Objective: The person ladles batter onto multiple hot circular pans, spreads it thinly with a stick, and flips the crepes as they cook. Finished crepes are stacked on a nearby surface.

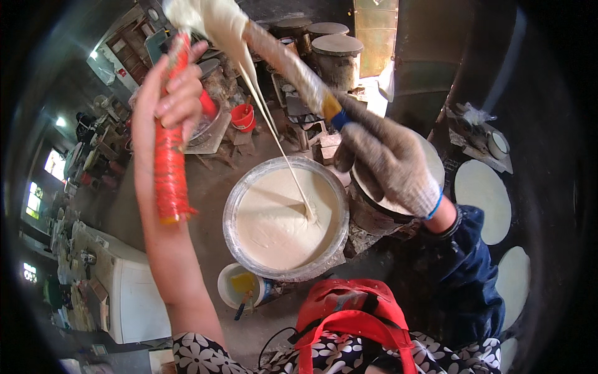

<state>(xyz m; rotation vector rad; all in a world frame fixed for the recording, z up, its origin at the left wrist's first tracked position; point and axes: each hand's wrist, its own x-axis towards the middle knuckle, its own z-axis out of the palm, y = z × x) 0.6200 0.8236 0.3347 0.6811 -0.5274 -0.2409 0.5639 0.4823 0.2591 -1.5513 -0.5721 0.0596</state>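
Note:
My bare left hand is closed round a red-wrapped handle, held upright, its top end meeting a thick clump of pale batter. My right hand, in a soiled knit glove, grips a batter-smeared stick with yellow and blue at the grip end. Its far end meets the same clump, which hides both tool heads. From there a long strand of batter stretches down into a wide round metal basin. Cream-coloured batter fills much of that basin, below and between my hands.
A white bucket with yellow liquid and a brush stands by the basin's near side. Right of the basin is a round griddle. Pale round sheets lie further right. A red bucket and a lidded drum stand beyond.

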